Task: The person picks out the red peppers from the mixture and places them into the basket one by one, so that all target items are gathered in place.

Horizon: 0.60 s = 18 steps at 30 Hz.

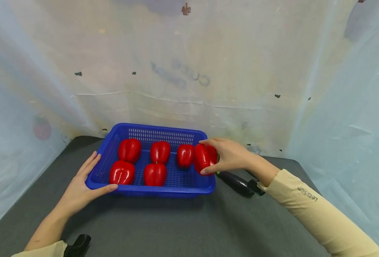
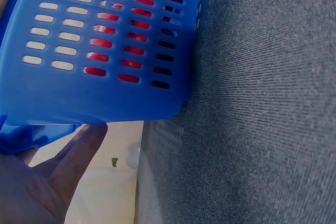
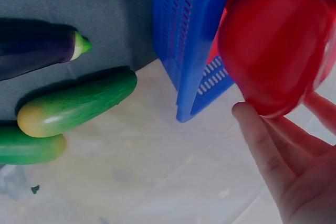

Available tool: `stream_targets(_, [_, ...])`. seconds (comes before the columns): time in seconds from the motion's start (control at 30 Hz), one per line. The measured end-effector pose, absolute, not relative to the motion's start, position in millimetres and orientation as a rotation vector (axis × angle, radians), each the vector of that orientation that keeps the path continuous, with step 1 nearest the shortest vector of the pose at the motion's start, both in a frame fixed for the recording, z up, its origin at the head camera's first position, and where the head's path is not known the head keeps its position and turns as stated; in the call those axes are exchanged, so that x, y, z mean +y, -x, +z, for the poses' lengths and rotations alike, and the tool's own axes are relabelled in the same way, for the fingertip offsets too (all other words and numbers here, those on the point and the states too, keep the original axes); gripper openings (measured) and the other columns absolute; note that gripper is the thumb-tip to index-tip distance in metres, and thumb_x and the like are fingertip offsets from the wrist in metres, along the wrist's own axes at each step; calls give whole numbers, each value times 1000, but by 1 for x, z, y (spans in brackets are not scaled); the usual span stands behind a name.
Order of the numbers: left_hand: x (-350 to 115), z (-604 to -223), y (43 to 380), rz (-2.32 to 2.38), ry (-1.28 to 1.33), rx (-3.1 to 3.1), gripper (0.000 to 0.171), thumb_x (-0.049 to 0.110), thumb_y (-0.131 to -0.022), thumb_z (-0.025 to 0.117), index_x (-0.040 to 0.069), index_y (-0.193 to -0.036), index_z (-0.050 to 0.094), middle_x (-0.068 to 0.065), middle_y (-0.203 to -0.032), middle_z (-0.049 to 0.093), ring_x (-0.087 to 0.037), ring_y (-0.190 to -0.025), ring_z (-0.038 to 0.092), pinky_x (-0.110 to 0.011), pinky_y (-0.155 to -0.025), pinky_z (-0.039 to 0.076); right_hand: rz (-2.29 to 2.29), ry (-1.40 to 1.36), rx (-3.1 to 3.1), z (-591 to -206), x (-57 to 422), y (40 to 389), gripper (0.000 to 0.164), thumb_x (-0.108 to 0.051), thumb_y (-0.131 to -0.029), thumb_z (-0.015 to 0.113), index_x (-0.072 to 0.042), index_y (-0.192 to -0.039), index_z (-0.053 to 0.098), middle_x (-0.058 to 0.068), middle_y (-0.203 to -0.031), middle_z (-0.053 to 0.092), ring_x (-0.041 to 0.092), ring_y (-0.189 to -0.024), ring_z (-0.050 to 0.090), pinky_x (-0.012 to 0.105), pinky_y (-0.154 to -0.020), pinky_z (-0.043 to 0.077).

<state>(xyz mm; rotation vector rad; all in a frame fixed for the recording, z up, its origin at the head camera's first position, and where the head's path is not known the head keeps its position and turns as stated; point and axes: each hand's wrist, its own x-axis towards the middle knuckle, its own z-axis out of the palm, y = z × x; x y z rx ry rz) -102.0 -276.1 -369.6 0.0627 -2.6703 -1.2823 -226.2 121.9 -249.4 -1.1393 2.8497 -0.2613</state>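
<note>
My right hand (image 1: 229, 155) grips a red bell pepper (image 1: 204, 157) between thumb and fingers, over the right rim of a blue plastic basket (image 1: 176, 191). In the right wrist view, the held bell pepper (image 3: 278, 45) overlaps the basket's rim (image 3: 191, 77), with fingertips against its underside. Several more red bell peppers (image 1: 155, 174) lie inside the basket, two deep on the left. At the front left corner, my left hand (image 1: 80, 189) touches the basket, its fingers straight along the left side and thumb on the front rim. The left wrist view shows the slotted basket wall (image 2: 105, 95) close up.
Right of the basket, a dark eggplant (image 1: 235, 182) lies on the grey tabletop (image 1: 163, 228), partly under my right forearm. Two green cucumbers, one nearer the basket (image 3: 79, 103), show beside it in the right wrist view. A pale hanging sheet (image 1: 240, 64) rises behind the table.
</note>
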Motion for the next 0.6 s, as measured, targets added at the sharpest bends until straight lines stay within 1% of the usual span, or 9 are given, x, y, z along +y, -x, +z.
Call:
stream_targets(0.07, [-276, -370, 102, -1275, -67, -2680, 104, 39, -79, 76, 22, -156, 8, -5, -163, -5, -49, -143, 5, -81, -94, 20, -239, 1137, 2823, -249, 118, 226, 85, -55, -71, 75, -19, -143, 45, 7, -128, 57, 23, -108, 57, 31, -74, 57])
stream_targets(0.23, [-276, -371, 101, -1263, -78, -2697, 104, 41, -79, 75, 20, -156, 8, -6, -163, -4, -50, -143, 8, -80, -93, 24, -196, 1127, 2761, -248, 109, 226, 85, -54, -72, 75, -19, -143, 45, 6, -125, 57, 20, -105, 57, 29, -73, 56])
stream_targets(0.43, [-275, -372, 102, -1265, -77, -2691, 105, 41, -78, 76, 21, -156, 8, -4, -163, -4, -48, -144, 5, -80, -94, 21, -120, 1062, 2704, -246, 97, 229, 86, -56, -71, 75, -18, -142, 45, 5, -120, 59, 20, -105, 55, 30, -74, 55])
stream_targets(0.6, [-275, -371, 101, -1253, -75, -2681, 105, 41, -78, 76, 21, -156, 8, -5, -163, -4, -49, -143, 6, -80, -94, 22, -90, 1015, 2655, -253, 87, 234, 84, -53, -72, 77, -17, -141, 45, 3, -116, 60, 19, -103, 55, 31, -76, 56])
